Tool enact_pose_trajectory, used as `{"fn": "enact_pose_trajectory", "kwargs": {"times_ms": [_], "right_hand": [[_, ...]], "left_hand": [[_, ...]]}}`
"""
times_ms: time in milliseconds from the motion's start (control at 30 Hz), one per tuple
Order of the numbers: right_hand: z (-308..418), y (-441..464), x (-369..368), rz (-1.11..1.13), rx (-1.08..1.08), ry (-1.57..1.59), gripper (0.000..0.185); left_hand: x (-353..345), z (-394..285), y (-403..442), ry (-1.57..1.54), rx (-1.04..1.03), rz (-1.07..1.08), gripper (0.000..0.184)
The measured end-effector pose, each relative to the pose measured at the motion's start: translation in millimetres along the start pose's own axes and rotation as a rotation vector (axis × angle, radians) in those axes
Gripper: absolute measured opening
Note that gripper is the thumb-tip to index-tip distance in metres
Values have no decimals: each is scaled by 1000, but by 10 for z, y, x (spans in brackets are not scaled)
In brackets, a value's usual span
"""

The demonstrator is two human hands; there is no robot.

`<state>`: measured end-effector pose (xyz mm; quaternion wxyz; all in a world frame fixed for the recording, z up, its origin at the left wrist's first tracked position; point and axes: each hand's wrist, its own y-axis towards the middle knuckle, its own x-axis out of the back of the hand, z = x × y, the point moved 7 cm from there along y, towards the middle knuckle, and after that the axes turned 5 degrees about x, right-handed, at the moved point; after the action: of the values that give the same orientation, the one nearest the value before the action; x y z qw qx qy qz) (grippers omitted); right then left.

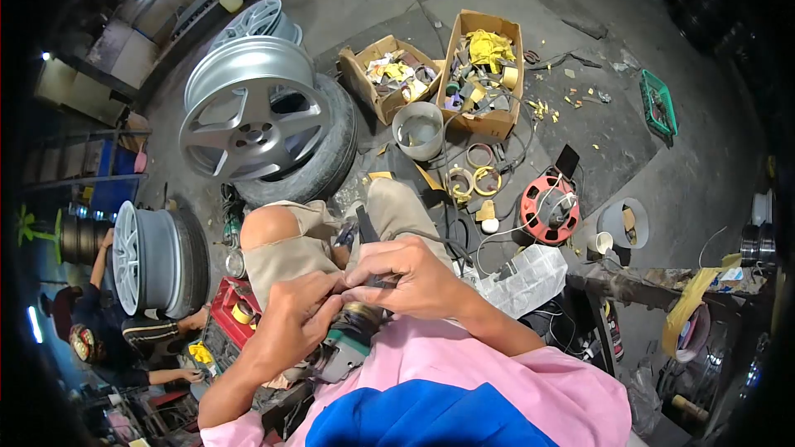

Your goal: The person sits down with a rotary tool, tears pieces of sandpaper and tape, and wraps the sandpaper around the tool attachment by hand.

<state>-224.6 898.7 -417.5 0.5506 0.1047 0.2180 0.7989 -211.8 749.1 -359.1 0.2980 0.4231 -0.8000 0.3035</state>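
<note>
So the person's sitting with a green-and-grey power tool (pixel 346 349) in their lap, round head up, and both hands are working right above it. Everything below is placed from that tool. The right hand (pixel 407 277) is just above it and a bit to the right, thumb and fingers pinched on a dark strip (pixel 366 225). The strip sticks up past that hand, on the far side of the tool. The left hand (pixel 300 305) is above and slightly left of the tool, fingers curled in, tips right up against the right hand's. Can't tell if it's got the strip too, the fingers cover that spot.

Straight out beyond the tool there's a grey bucket (pixel 418 131), then two cardboard boxes full of scraps, the left one (pixel 364 87) tilted and the right one (pixel 484 126) with a yellow cloth (pixel 490 48) on top. Ahead and left of the tool, a silver wheel (pixel 251 130) leans over a tire (pixel 338 157). Ahead and right you've got a red cable reel (pixel 538 213), and farther out the same way, a green basket (pixel 660 108). Just left of the tool is a red case (pixel 222 305), and way over left, another person (pixel 108 323) is reaching toward a dark rim (pixel 85 240).
</note>
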Motion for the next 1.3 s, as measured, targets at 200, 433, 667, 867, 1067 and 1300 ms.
{"fn": "enact_pose_trajectory", "kwargs": {"times_ms": [200,433,667,867,1067,1300], "right_hand": [[-41,-30,-36,71,-326,117,25],[-228,157,-223,-6,-99,13,31],[-351,316,-350,-135,-166,-40,24],[-487,344,-496,-135,-183,9,26],[-477,425,-525,-76,-176,-40,32],[-527,420,-615,-55,-187,-81,33]], "left_hand": [[30,97,9,-199,109,175,19],[332,362,109,-151,49,1,41],[402,466,126,-120,-42,-102,32],[403,739,117,-184,34,-28,20],[418,826,129,-193,68,42,20],[424,898,62,-251,29,56,20]]}}
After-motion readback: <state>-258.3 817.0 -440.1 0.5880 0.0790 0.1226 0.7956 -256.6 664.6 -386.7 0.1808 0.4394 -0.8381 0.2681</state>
